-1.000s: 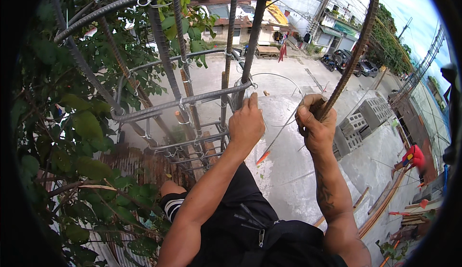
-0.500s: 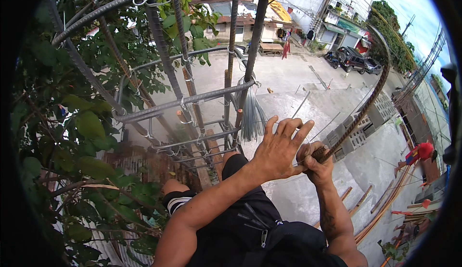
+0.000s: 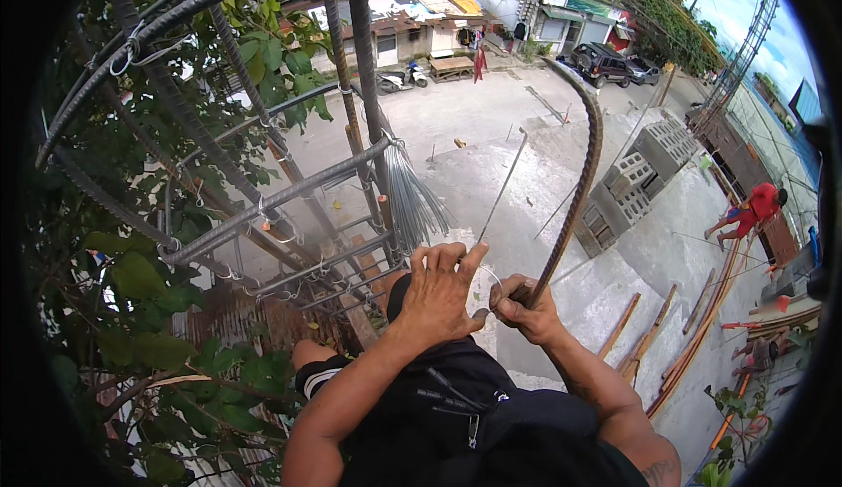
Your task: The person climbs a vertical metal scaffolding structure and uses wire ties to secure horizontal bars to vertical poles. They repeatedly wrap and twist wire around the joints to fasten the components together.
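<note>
My right hand [image 3: 529, 311] is closed round the lower end of a bent ribbed steel bar [image 3: 586, 158], which curves up and away from me. A thin loop of tie wire [image 3: 493, 275] stands out by its fingers, reaching toward my left hand [image 3: 438, 292]. That hand is open, palm down, with fingers apart and the thumb close to my right fingers; whether it touches the wire I cannot tell. At the left rises a rebar cage [image 3: 289, 190] of upright bars and tied rings. A bundle of tie wires [image 3: 412, 197] hangs from its near corner.
Leafy branches [image 3: 158, 285] crowd the left side. Far below lie a concrete slab [image 3: 517, 197], hollow blocks [image 3: 627, 180] and long timber strips [image 3: 702, 338]. A person in red [image 3: 759, 211] works at the right. Parked vehicles [image 3: 601, 61] line the road beyond.
My view has shifted, and both hands and the bent bar now appear further left and slightly lower. My hands have drawn apart a little, and the wire loop now shows between them.
</note>
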`<action>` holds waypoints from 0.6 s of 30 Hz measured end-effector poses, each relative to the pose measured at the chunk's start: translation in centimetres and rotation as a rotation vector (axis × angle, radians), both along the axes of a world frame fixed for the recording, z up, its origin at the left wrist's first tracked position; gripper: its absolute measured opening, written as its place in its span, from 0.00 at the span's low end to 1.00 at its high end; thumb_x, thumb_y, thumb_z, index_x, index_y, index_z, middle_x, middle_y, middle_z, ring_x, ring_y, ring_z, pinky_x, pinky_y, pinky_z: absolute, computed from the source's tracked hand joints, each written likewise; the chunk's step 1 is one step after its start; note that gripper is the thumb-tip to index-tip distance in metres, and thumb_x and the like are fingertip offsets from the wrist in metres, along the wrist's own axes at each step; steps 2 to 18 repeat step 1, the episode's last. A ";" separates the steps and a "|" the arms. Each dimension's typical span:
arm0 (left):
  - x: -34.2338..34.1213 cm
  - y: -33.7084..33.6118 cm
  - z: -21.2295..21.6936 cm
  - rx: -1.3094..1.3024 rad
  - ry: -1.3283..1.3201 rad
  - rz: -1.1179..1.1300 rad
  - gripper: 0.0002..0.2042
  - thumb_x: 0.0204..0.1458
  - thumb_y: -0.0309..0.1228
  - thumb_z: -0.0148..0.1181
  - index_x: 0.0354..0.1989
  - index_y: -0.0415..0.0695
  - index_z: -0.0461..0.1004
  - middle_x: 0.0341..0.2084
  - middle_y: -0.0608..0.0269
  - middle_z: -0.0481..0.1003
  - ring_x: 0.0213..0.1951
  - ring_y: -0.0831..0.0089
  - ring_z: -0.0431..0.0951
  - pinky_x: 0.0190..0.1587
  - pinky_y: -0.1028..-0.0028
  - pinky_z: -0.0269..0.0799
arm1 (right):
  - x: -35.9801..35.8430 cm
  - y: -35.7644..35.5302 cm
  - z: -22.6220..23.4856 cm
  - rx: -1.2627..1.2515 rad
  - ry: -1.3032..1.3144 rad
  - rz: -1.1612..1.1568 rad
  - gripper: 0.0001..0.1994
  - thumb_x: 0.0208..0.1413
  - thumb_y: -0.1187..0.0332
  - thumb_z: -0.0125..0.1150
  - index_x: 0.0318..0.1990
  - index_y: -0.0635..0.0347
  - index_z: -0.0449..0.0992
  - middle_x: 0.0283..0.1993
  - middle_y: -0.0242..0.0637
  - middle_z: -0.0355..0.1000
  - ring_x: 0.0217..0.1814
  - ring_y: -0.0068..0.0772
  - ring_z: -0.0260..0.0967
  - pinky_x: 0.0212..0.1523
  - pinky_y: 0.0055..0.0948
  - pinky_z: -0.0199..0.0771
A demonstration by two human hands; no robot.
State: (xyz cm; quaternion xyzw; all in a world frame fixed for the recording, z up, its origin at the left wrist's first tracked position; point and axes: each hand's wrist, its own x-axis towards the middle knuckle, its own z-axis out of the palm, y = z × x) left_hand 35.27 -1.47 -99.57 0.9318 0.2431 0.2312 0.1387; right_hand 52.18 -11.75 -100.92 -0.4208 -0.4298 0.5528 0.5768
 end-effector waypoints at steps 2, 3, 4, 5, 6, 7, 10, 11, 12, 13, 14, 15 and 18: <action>-0.1 0.2 -0.2 0.031 0.052 -0.012 0.53 0.29 0.50 0.71 0.66 0.51 0.45 0.49 0.57 0.57 0.57 0.59 0.55 0.60 0.47 0.39 | 0.1 -0.1 -0.1 -0.039 -0.008 0.041 0.12 0.53 0.64 0.62 0.36 0.63 0.71 0.30 0.34 0.68 0.29 0.22 0.62 0.28 0.22 0.63; -0.1 0.2 -0.2 0.031 0.052 -0.012 0.53 0.29 0.50 0.71 0.66 0.51 0.45 0.49 0.57 0.57 0.57 0.59 0.55 0.60 0.47 0.39 | 0.1 -0.1 -0.1 -0.039 -0.008 0.041 0.12 0.53 0.64 0.62 0.36 0.63 0.71 0.30 0.34 0.68 0.29 0.22 0.62 0.28 0.22 0.63; -0.1 0.2 -0.2 0.031 0.052 -0.012 0.53 0.29 0.50 0.71 0.66 0.51 0.45 0.49 0.57 0.57 0.57 0.59 0.55 0.60 0.47 0.39 | 0.1 -0.1 -0.1 -0.039 -0.008 0.041 0.12 0.53 0.64 0.62 0.36 0.63 0.71 0.30 0.34 0.68 0.29 0.22 0.62 0.28 0.22 0.63; -0.1 0.2 -0.2 0.031 0.052 -0.012 0.53 0.29 0.50 0.71 0.66 0.51 0.45 0.49 0.57 0.57 0.57 0.59 0.55 0.60 0.47 0.39 | 0.1 -0.1 -0.1 -0.039 -0.008 0.041 0.12 0.53 0.64 0.62 0.36 0.63 0.71 0.30 0.34 0.68 0.29 0.22 0.62 0.28 0.22 0.63; -0.1 0.2 -0.2 0.031 0.052 -0.012 0.53 0.29 0.50 0.71 0.66 0.51 0.45 0.49 0.57 0.57 0.57 0.59 0.55 0.60 0.47 0.39 | 0.1 -0.1 -0.1 -0.039 -0.008 0.041 0.12 0.53 0.64 0.62 0.36 0.63 0.71 0.30 0.34 0.68 0.29 0.22 0.62 0.28 0.22 0.63; -0.1 0.2 -0.2 0.031 0.052 -0.012 0.53 0.29 0.50 0.71 0.66 0.51 0.45 0.49 0.57 0.57 0.57 0.59 0.55 0.60 0.47 0.39 | 0.1 -0.1 -0.1 -0.039 -0.008 0.041 0.12 0.53 0.64 0.62 0.36 0.63 0.71 0.30 0.34 0.68 0.29 0.22 0.62 0.28 0.22 0.63; -0.1 0.2 -0.2 0.031 0.052 -0.012 0.53 0.29 0.50 0.71 0.66 0.51 0.45 0.49 0.57 0.57 0.57 0.59 0.55 0.60 0.47 0.39 | 0.1 -0.1 -0.1 -0.039 -0.008 0.041 0.12 0.53 0.64 0.62 0.36 0.63 0.71 0.30 0.34 0.68 0.29 0.22 0.62 0.28 0.22 0.63; -0.1 0.2 -0.2 0.031 0.052 -0.012 0.53 0.29 0.50 0.71 0.66 0.51 0.45 0.49 0.57 0.57 0.57 0.59 0.55 0.60 0.47 0.39 | 0.1 -0.1 -0.1 -0.039 -0.008 0.041 0.12 0.53 0.64 0.62 0.36 0.63 0.71 0.30 0.34 0.68 0.29 0.22 0.62 0.28 0.22 0.63; -0.1 0.2 -0.2 0.031 0.052 -0.012 0.53 0.29 0.50 0.71 0.66 0.51 0.45 0.49 0.57 0.57 0.57 0.59 0.55 0.60 0.47 0.39 | 0.1 -0.1 -0.1 -0.039 -0.008 0.041 0.12 0.53 0.64 0.62 0.36 0.63 0.71 0.30 0.34 0.68 0.29 0.22 0.62 0.28 0.22 0.63; -0.1 0.2 -0.2 0.031 0.052 -0.012 0.53 0.29 0.50 0.71 0.66 0.51 0.45 0.49 0.57 0.57 0.57 0.59 0.55 0.60 0.47 0.39 | 0.1 -0.1 -0.1 -0.039 -0.008 0.041 0.12 0.53 0.64 0.62 0.36 0.63 0.71 0.30 0.34 0.68 0.29 0.22 0.62 0.28 0.22 0.63; -0.1 0.2 -0.2 0.031 0.052 -0.012 0.53 0.29 0.50 0.71 0.66 0.51 0.45 0.49 0.57 0.57 0.57 0.59 0.55 0.60 0.47 0.39 | 0.1 -0.1 -0.1 -0.039 -0.008 0.041 0.12 0.53 0.64 0.62 0.36 0.63 0.71 0.30 0.34 0.68 0.29 0.22 0.62 0.28 0.22 0.63; -0.1 0.2 -0.2 0.031 0.052 -0.012 0.53 0.29 0.50 0.71 0.66 0.51 0.45 0.49 0.57 0.57 0.57 0.59 0.55 0.60 0.47 0.39 | 0.1 -0.1 -0.1 -0.039 -0.008 0.041 0.12 0.53 0.64 0.62 0.36 0.63 0.71 0.30 0.34 0.68 0.29 0.22 0.62 0.28 0.22 0.63; -0.1 0.2 -0.2 0.031 0.052 -0.012 0.53 0.29 0.50 0.71 0.66 0.51 0.45 0.49 0.57 0.57 0.57 0.59 0.55 0.60 0.47 0.39 | 0.1 -0.1 -0.1 -0.039 -0.008 0.041 0.12 0.53 0.64 0.62 0.36 0.63 0.71 0.30 0.34 0.68 0.29 0.22 0.62 0.28 0.22 0.63</action>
